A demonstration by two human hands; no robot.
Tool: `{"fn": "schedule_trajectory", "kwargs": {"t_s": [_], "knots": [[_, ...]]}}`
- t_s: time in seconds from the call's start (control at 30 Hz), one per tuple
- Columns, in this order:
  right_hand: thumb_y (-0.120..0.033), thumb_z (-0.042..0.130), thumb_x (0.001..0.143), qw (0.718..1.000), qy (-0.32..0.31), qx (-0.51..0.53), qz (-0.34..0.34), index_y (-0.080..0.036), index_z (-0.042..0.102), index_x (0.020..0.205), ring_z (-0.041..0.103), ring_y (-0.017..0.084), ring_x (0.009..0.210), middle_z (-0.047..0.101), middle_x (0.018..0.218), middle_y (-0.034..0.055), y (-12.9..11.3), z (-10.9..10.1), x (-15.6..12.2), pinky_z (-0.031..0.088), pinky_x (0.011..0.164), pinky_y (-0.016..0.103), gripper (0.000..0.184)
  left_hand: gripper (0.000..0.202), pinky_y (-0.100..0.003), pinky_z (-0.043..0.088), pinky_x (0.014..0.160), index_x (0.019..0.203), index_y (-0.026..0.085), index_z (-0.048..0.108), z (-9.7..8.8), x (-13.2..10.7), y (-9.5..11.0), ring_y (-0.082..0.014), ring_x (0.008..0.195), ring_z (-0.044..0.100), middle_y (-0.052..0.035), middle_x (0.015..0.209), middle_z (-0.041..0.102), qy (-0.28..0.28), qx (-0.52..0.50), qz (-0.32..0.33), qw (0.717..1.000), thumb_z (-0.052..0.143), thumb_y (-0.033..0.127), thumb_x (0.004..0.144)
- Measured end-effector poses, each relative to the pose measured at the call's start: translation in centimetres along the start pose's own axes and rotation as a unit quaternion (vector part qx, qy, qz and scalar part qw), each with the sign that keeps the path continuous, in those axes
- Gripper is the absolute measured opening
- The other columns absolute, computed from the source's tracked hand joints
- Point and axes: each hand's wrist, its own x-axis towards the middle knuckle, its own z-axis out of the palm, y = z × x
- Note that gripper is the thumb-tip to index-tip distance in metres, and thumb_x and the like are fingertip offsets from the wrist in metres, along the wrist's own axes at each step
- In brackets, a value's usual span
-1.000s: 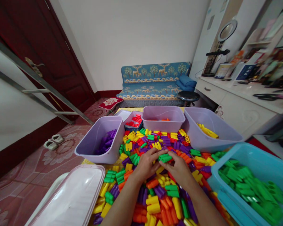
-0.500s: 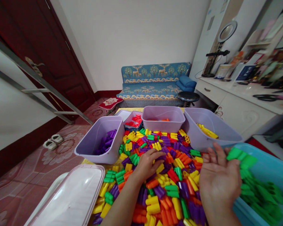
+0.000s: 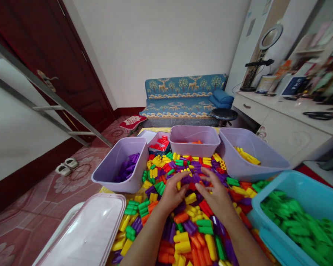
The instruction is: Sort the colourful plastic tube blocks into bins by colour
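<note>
Plastic toy building pieces point(image 3: 182, 242) in yellow, green, orange, red and purple lie in a thick pile before me. My left hand point(image 3: 172, 193) hovers low over its middle, thumb and fingers apart, with yellow and purple pieces visible in the gap. Whether it touches any of them I cannot tell. Facing it from the right is my right hand point(image 3: 215, 190), fingers spread and nothing in them. A red piece point(image 3: 192, 186) lies between the two hands. To the right, a blue tub point(image 3: 269, 221) holds many green pieces point(image 3: 302, 221).
Lilac tubs stand around the pile: one with purple pieces point(image 3: 127, 168), one with a few orange pieces point(image 3: 197, 142), one with yellow pieces point(image 3: 247, 156). A small box holds red pieces point(image 3: 162, 143). A pale lid point(image 3: 84, 231) lies front left; a metal ladder point(image 3: 52, 96) leans beyond.
My right hand has let go of green pieces at the blue tub and moved left over the pile, close to my left hand. The left hand has barely moved. The view has shifted slightly.
</note>
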Motion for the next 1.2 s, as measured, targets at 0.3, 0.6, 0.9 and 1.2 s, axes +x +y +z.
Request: {"fn": "schedule_trajectory", "kwargs": {"t_s": [0.3,0.6,0.9,1.2], "knots": [[-0.036,0.058,0.078,0.994,-0.072,-0.081,0.033,-0.018,0.065,0.11,0.068,0.025,0.087,0.072,0.099,0.0086,2.5,2.1,0.4,0.054,0.078,0.039,0.037,0.034,-0.03,0.048,0.086,0.11,0.018,0.066,-0.3,0.2,0.4,-0.0194,0.094,0.062,-0.0046,0.101,0.07,0.031,-0.069,-0.105,0.992,0.069,0.024,0.077],[-0.036,0.045,0.088,0.975,-0.065,-0.195,-0.078,-0.021,0.064,0.117,0.056,0.027,0.117,0.064,0.122,0.0095,2.5,1.5,0.4,0.043,0.099,0.046,0.037,0.029,-0.027,0.047,0.081,0.104,0.016,0.061,-0.2,0.2,0.2,-0.0167,0.085,0.061,-0.0031,0.089,0.067,0.025,-0.108,-0.111,0.988,0.067,0.027,0.078],[-0.036,0.043,0.089,0.98,-0.039,-0.184,-0.07,-0.018,0.065,0.107,0.062,0.024,0.105,0.068,0.11,0.0098,3.0,1.2,0.7,0.048,0.092,0.039,0.034,0.025,-0.025,0.049,0.073,0.101,0.019,0.048,-0.3,0.1,-0.3,-0.0159,0.08,0.064,-0.002,0.087,0.067,0.065,-0.181,-0.129,0.973,0.063,0.026,0.082],[-0.04,0.047,0.087,0.977,-0.073,-0.2,-0.028,-0.021,0.066,0.104,0.064,0.025,0.1,0.07,0.107,0.0081,3.9,1.0,0.4,0.05,0.088,0.041,0.032,0.028,-0.025,0.056,0.079,0.105,0.021,0.052,-4.6,2.0,5.7,-0.0151,0.089,0.07,-0.0015,0.095,0.068,0.413,-0.339,-0.041,0.844,0.067,0.028,0.082]]}}
